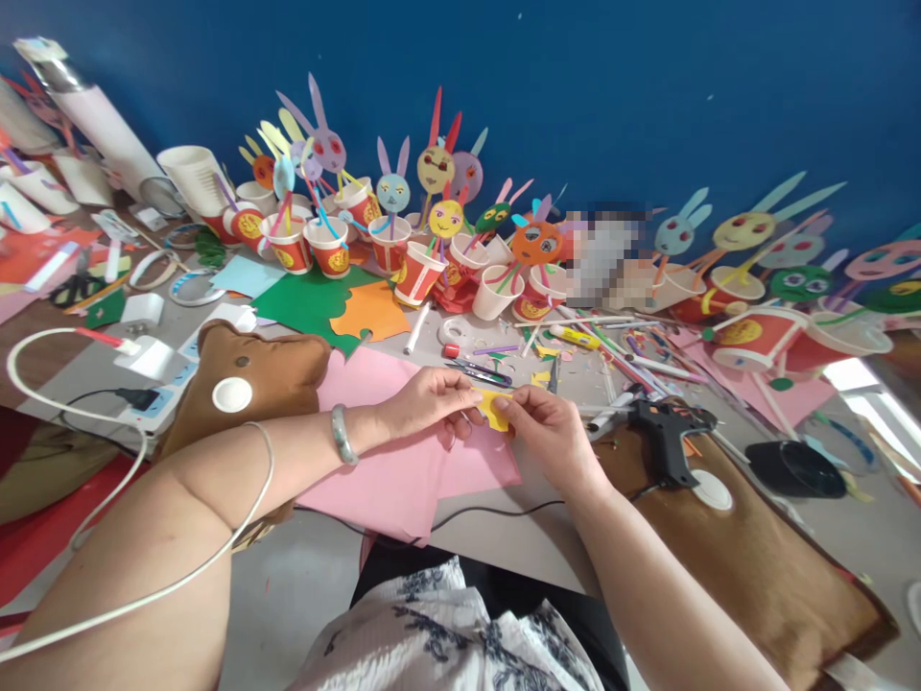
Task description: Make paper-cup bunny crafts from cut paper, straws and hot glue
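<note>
Between my two hands is a small piece of yellow paper point(495, 411), held over the table's front part. My left hand point(432, 403) pinches its left edge with thumb and fingers; a bangle circles that wrist. On the other side, my right hand point(551, 432) grips the paper between thumb and forefinger. Pink paper sheets point(381, 470) lie beneath the hands. Just beyond them rest dark-handled scissors point(484, 371). A black glue gun point(666, 441) lies on a brown cushion point(748, 566) to the right of my right hand.
Paper cups with rabbit faces point(420, 274) line the back by the blue wall. Green paper point(306, 302) and orange paper point(370, 309) lie left of centre. Pens and scraps point(576, 336) are scattered centre right. A power strip point(162, 393) and white cable point(251, 509) are at left.
</note>
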A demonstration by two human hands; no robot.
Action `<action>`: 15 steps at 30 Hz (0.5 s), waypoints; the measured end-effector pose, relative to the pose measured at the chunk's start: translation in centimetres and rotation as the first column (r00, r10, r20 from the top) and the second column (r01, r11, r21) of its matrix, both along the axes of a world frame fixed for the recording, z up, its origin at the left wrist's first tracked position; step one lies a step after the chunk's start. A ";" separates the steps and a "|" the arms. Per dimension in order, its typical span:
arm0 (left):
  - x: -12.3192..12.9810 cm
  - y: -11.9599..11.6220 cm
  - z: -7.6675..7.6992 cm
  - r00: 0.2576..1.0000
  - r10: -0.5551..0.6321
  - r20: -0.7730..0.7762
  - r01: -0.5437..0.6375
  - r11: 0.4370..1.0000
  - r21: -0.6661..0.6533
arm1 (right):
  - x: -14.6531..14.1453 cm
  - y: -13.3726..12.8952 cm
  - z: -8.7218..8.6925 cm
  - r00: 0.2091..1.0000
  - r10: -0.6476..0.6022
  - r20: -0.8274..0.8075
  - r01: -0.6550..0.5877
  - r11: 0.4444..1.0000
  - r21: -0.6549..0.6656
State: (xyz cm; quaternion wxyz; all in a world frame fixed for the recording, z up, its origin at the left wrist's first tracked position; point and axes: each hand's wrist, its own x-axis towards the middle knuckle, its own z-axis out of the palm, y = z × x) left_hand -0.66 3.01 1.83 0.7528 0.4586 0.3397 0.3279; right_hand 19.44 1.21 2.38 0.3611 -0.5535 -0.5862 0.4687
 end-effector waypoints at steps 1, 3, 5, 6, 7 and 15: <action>0.0 0.0 0.0 1.000 0.001 -0.001 -0.001 1.000 0.001 | 0.0 0.0 0.0 1.000 -0.001 0.008 0.001 1.000 0.005; 0.0 0.0 -0.1 1.000 0.011 -0.003 -0.011 1.000 0.002 | 0.0 0.0 0.2 1.000 -0.005 0.023 0.005 1.000 0.013; 0.1 0.0 -0.1 1.000 0.024 -0.004 -0.024 1.000 0.003 | -0.1 0.0 0.3 0.999 -0.012 0.039 0.012 1.000 0.021; 0.1 0.0 -0.1 1.000 0.027 -0.004 -0.027 1.000 0.005 | -0.1 0.0 0.3 0.999 -0.014 0.045 0.013 1.000 0.025; 0.1 0.0 -0.1 1.000 0.025 -0.003 -0.025 1.000 0.007 | -0.1 0.0 0.4 0.999 -0.016 0.048 0.015 0.999 0.029; 0.1 0.0 -0.3 1.000 0.028 -0.010 -0.028 0.999 0.026 | -0.1 -0.1 0.1 1.000 -0.011 0.002 0.011 1.000 0.015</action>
